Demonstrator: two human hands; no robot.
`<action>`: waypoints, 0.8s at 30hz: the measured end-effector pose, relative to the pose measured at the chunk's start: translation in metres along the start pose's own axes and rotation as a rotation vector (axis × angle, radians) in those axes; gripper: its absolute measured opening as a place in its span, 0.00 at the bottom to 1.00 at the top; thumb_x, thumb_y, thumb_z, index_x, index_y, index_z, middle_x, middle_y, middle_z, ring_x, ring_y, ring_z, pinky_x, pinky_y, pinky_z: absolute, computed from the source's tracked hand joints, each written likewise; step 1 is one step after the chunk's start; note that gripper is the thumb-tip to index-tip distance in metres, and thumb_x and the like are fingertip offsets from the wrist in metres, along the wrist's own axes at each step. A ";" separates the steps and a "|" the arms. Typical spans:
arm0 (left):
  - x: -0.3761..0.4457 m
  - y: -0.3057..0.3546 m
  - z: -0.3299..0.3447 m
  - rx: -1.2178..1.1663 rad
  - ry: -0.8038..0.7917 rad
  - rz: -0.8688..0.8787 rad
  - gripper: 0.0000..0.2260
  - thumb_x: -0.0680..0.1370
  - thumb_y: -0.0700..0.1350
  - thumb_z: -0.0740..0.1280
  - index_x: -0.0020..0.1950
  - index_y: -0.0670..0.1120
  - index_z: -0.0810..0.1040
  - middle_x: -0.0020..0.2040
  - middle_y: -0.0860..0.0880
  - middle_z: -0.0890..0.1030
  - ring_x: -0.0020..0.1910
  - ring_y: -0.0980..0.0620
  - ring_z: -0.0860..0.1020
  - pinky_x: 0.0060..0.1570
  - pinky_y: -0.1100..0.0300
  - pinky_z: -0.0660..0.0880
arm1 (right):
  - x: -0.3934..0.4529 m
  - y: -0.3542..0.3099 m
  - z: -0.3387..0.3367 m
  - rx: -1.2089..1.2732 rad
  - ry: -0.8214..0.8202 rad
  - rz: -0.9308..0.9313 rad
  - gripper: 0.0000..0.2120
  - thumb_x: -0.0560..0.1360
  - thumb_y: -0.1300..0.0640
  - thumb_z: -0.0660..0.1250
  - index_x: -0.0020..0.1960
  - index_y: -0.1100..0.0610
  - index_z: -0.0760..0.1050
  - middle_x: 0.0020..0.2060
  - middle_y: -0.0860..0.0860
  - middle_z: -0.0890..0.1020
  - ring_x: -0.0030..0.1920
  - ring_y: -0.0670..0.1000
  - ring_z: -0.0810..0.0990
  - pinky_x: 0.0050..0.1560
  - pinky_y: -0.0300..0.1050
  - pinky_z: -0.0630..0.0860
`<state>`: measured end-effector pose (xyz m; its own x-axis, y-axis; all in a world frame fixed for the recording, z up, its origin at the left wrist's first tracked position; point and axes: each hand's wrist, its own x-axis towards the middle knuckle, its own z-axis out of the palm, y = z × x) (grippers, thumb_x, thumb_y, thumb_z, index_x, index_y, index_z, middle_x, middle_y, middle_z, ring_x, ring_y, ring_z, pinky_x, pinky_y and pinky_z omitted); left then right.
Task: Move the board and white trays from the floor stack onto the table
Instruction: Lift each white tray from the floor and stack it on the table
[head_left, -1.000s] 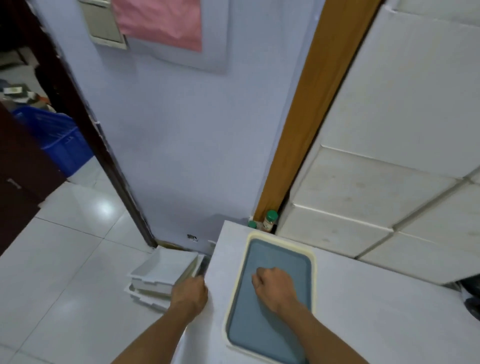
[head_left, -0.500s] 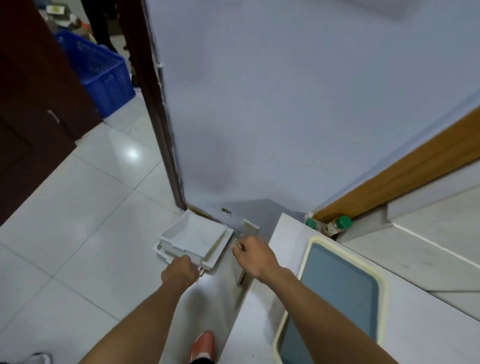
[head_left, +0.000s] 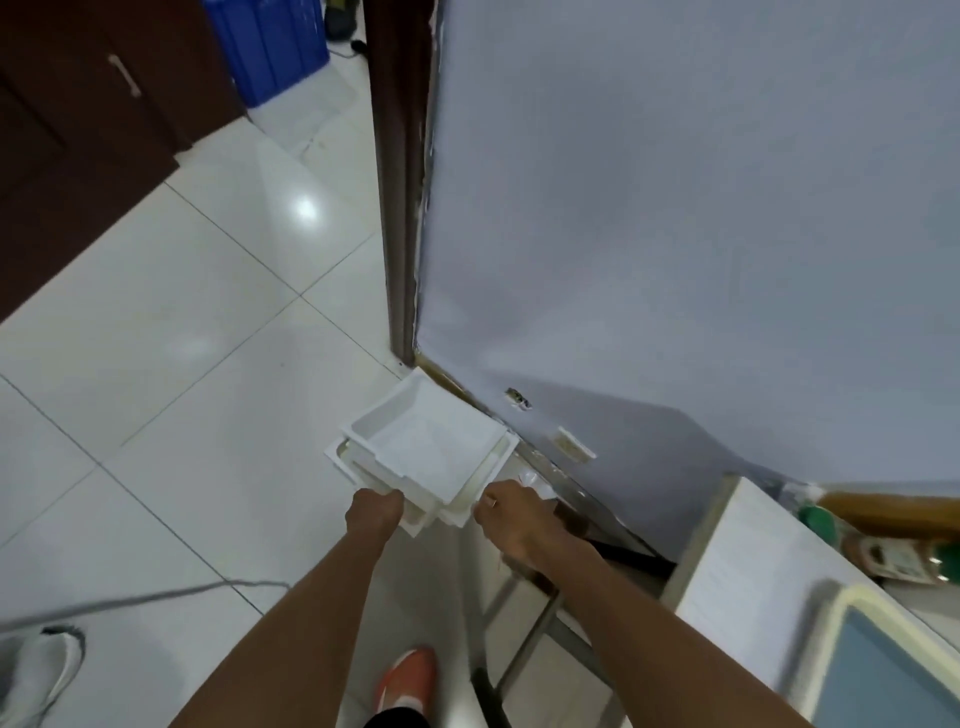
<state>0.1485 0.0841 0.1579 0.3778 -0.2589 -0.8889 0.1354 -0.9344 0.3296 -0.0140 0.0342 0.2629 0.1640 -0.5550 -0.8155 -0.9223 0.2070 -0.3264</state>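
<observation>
Gripping trays (head_left: 423, 454) at 6 o'clock | left hand (head_left: 373, 512), right hand (head_left: 506, 514) clamp near rim | lift level, keep stack nested

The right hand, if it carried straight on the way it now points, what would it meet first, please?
Most likely the near rim of the stack of white trays on the floor; the right hand already sits at that edge, though actual contact is unclear.
</observation>
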 end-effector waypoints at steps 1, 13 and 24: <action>0.018 -0.002 0.005 -0.027 0.000 -0.009 0.22 0.76 0.44 0.65 0.66 0.33 0.70 0.61 0.35 0.75 0.57 0.36 0.76 0.58 0.44 0.77 | 0.014 0.003 0.003 -0.005 -0.001 0.003 0.13 0.79 0.53 0.58 0.38 0.57 0.71 0.44 0.57 0.82 0.41 0.53 0.78 0.42 0.45 0.72; 0.189 -0.025 0.073 -0.420 -0.017 -0.150 0.37 0.71 0.49 0.74 0.72 0.41 0.59 0.66 0.39 0.71 0.60 0.37 0.76 0.45 0.46 0.82 | 0.137 0.024 0.023 -0.068 -0.022 0.061 0.13 0.79 0.56 0.58 0.54 0.62 0.77 0.51 0.58 0.83 0.52 0.57 0.81 0.51 0.49 0.77; 0.135 -0.021 0.058 -0.433 0.054 -0.096 0.34 0.72 0.44 0.71 0.72 0.39 0.58 0.61 0.43 0.70 0.56 0.39 0.77 0.39 0.49 0.82 | 0.113 0.032 0.031 0.001 0.006 0.100 0.12 0.79 0.56 0.58 0.55 0.60 0.76 0.49 0.56 0.82 0.50 0.55 0.81 0.45 0.44 0.76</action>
<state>0.1438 0.0545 0.0123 0.3904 -0.1523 -0.9080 0.5391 -0.7616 0.3596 -0.0137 0.0030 0.1455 0.0689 -0.5365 -0.8411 -0.9337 0.2623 -0.2438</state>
